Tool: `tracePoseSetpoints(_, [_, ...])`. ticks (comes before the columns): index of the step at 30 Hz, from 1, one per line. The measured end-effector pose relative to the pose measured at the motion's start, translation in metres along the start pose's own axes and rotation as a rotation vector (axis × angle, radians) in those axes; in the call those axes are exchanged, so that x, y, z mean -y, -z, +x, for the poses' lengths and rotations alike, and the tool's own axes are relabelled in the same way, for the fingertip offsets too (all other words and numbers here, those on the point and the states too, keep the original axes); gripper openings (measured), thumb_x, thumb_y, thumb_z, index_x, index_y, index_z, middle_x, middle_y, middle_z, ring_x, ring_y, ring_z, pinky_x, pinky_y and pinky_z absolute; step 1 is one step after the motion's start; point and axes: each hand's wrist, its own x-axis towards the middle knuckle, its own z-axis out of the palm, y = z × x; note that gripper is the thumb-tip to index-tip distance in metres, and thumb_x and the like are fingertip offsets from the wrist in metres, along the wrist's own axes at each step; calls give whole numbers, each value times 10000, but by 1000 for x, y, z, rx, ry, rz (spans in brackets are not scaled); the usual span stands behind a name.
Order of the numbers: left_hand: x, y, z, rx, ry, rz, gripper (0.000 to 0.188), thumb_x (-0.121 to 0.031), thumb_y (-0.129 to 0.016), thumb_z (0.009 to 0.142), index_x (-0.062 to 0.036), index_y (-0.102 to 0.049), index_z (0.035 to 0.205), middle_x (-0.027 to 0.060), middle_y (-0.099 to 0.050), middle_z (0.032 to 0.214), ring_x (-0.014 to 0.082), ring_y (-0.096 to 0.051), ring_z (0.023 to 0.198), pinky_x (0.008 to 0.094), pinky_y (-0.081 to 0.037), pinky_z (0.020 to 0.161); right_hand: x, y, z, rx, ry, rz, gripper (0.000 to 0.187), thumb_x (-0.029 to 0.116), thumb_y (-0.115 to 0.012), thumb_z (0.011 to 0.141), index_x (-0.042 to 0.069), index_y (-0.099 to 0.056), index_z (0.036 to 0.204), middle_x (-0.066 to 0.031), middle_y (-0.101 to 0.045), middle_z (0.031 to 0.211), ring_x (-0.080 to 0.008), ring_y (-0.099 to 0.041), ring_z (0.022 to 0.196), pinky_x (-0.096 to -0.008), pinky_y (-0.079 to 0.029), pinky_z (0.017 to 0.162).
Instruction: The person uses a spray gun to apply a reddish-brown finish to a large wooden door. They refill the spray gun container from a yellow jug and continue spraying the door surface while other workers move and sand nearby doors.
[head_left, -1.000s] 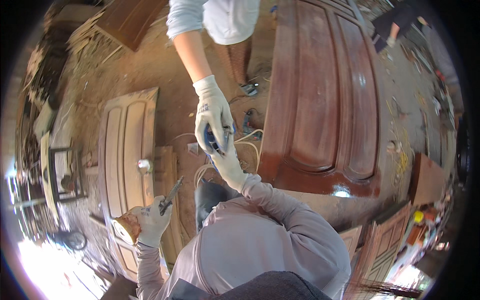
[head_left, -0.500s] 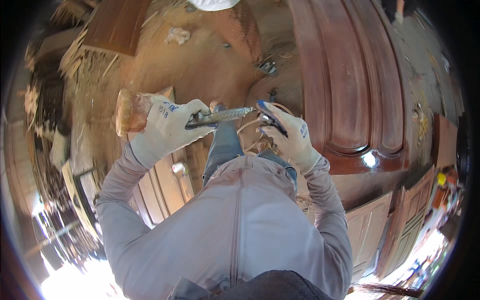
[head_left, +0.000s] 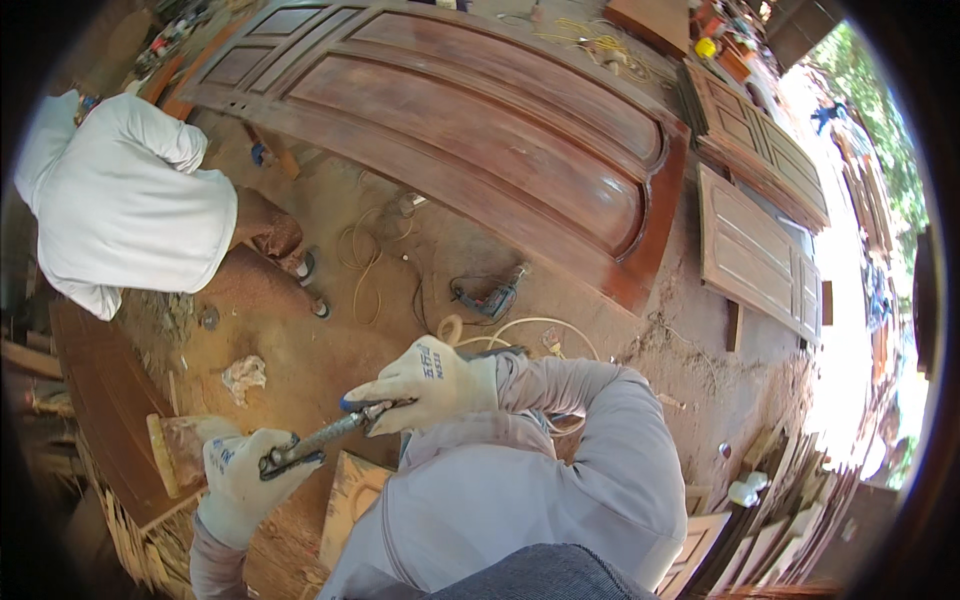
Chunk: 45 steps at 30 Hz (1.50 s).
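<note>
Dusty workshop floor (head_left: 330,330) (doors (head_left: 480,120) around)

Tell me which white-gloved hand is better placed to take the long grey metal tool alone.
Probably the right hand: it wraps the long grey metal tool at its blue-tipped handle end and holds nothing else. The left hand pinches the far end with a tan wooden block against it.

Two gloved hands (head_left: 300,440), one pliers (head_left: 325,435)

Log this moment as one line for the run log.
left hand: holds brush, grips tool | right hand: grips tool's other end | nearby: drill on floor, big door, other person
</note>
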Motion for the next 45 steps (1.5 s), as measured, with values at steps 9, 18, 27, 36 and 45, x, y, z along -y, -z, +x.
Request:
tracePoseSetpoints(9, [104,39,59,156,-193,-74,351,-301,-908,690,-116,-639,820,-20,-583,576,167,-527,457,329,-417,554,-15,-38,63,-264,-66,-3,307,273,-728,843,98,-679,1090,-38,-675,725,-235,-667,608,-347,-493,528])
tracePoseSetpoints(18, [187,70,228,437,-415,-50,374,-422,-838,756,-110,-655,851,54,-630,623,259,-628,537,365,-458,511,-91,-7,144,-388,-314,106,513,345,-757,835,56,-670,1250,-111,-718,753,-261,-705,640,-343,-549,602])
tracePoseSetpoints(27, [253,79,414,95,-1253,438,121,-282,-579,873,-165,-545,872,8,-520,652,133,-572,570,322,-409,481,-203,41,283,-406,-481,9,804,241,-794,787,-29,-413,1441,-228,-581,1199,-378,-582,1138,-400,-493,941])
tracePoseSetpoints(36, [358,42,596,-312,-1678,61,244,-270,-624,818,-99,-663,987,94,-620,966,261,-628,959,424,-494,804,-329,96,400,-859,-557,173,647,63,-672,880,-8,-413,1468,-144,-542,1351,-240,-565,1167,-338,-472,983])
tracePoseSetpoints(45, [642,7,695,-282,-383,-443,221,-60,-670,853,-60,-646,1073,163,-616,1148,371,-584,1092,452,-469,937,-441,187,453,-1411,-772,-367,478,-35,-596,945,-17,-502,1413,-74,-655,1247,-159,-611,1101,-283,-475,959])
